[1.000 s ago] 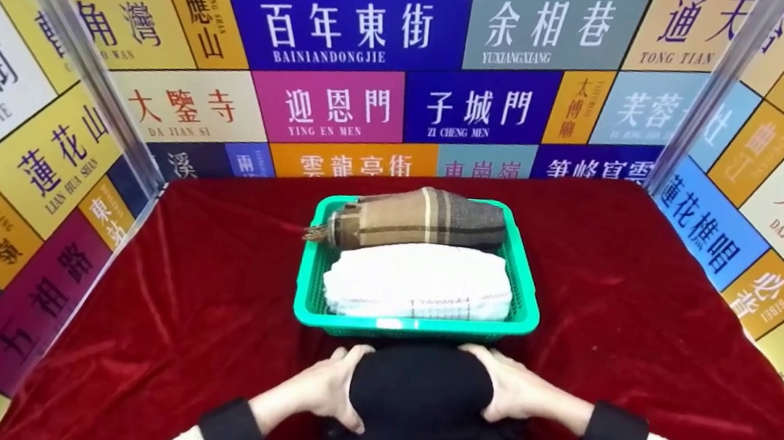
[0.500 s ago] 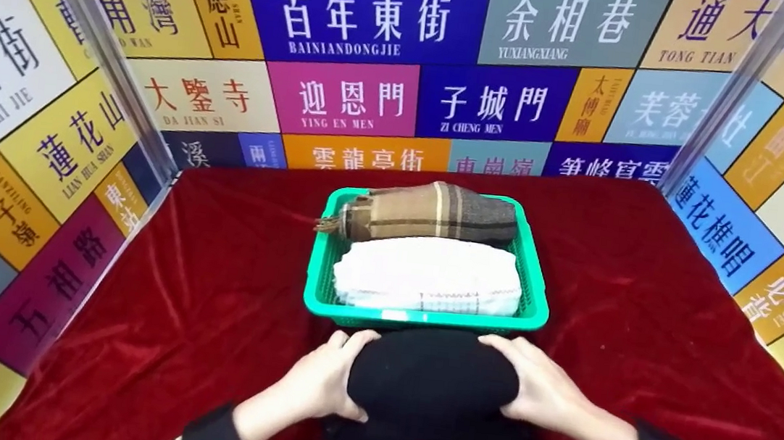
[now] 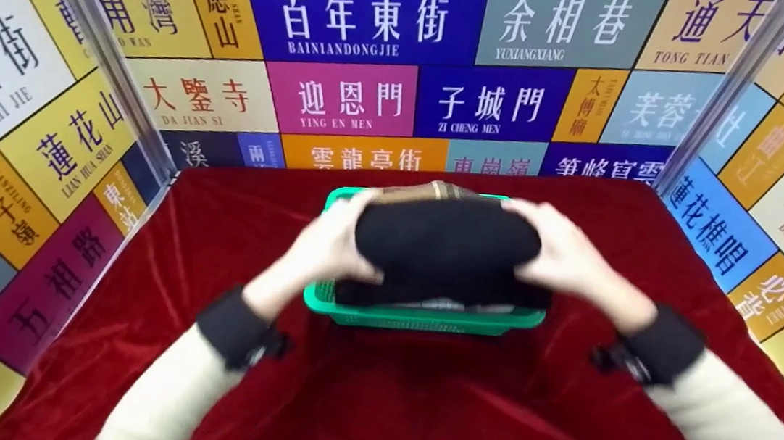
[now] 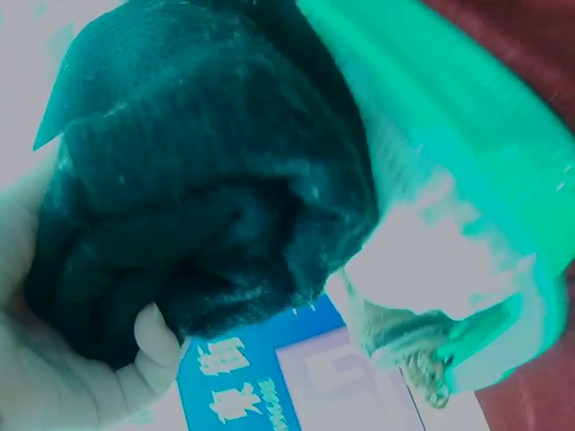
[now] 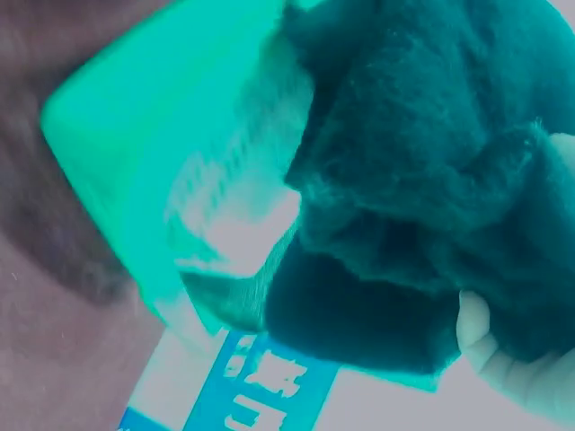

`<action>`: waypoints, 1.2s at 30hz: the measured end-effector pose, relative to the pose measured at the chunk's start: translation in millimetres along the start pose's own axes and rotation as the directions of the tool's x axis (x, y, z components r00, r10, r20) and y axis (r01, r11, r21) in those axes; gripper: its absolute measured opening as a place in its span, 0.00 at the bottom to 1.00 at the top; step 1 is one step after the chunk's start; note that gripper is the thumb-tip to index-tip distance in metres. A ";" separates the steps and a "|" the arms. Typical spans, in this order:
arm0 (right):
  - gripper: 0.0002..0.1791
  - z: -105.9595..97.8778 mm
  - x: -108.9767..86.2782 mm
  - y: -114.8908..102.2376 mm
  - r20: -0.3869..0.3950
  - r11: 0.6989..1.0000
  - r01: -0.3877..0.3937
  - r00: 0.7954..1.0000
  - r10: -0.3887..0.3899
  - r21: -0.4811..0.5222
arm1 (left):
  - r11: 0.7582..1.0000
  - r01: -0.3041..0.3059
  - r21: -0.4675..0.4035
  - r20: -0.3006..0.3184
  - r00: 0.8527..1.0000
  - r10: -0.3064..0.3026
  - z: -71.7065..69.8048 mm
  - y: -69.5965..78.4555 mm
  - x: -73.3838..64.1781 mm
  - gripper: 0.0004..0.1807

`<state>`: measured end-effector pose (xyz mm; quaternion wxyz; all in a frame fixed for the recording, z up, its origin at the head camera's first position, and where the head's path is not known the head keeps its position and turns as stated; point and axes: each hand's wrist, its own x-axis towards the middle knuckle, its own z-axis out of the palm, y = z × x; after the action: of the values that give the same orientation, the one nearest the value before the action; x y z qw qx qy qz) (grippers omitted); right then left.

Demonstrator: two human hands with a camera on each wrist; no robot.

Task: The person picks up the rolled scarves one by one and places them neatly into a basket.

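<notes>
A rolled black cloth (image 3: 447, 248) is held up over the green basket (image 3: 425, 320), gripped at both ends. My left hand (image 3: 335, 239) grips its left end, thumb on the near side. On the right end, my right hand (image 3: 567, 253) holds it the same way. Both wrist views show the loose folds of the roll's ends between thumb and fingers. Beneath it in the basket lies a white folded cloth (image 4: 440, 256), mostly covered in the head view. Behind, only the top of a brown plaid roll (image 3: 439, 190) shows; its tasselled end (image 4: 424, 373) appears in the left wrist view.
The basket stands on a dark red velvet cloth (image 3: 409, 404) that covers the table. Panels with printed characters (image 3: 355, 19) form walls behind and at both sides. Clear upright posts (image 3: 729, 95) stand at the back corners.
Both hands have lifted the black roll from the red cloth in front of the basket and moved it forward over the basket. It now hides most of the white cloth and plaid roll.
</notes>
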<state>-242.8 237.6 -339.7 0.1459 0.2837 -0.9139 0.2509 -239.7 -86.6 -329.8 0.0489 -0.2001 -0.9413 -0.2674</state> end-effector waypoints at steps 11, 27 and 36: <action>0.55 28.1 55.2 47.5 0.233 0.993 -0.109 0.966 0.116 -0.043 | 0.988 0.075 0.133 0.211 0.972 -0.102 6.1 -32.7 63.7 0.59; 0.56 48.0 58.3 54.7 0.494 0.981 -0.187 0.849 0.187 -0.049 | 0.981 0.193 0.016 0.445 0.877 -0.180 24.4 -53.5 73.5 0.59; 0.52 31.7 46.4 58.0 0.342 0.994 -0.112 0.934 0.101 0.012 | 0.992 0.068 -0.111 0.155 0.987 -0.050 23.4 -62.7 52.5 0.57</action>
<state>-318.0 241.2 -368.9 -0.0325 0.2749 -0.9354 0.2200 -312.6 -104.6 -369.6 -0.0424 -0.1945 -0.9307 -0.3069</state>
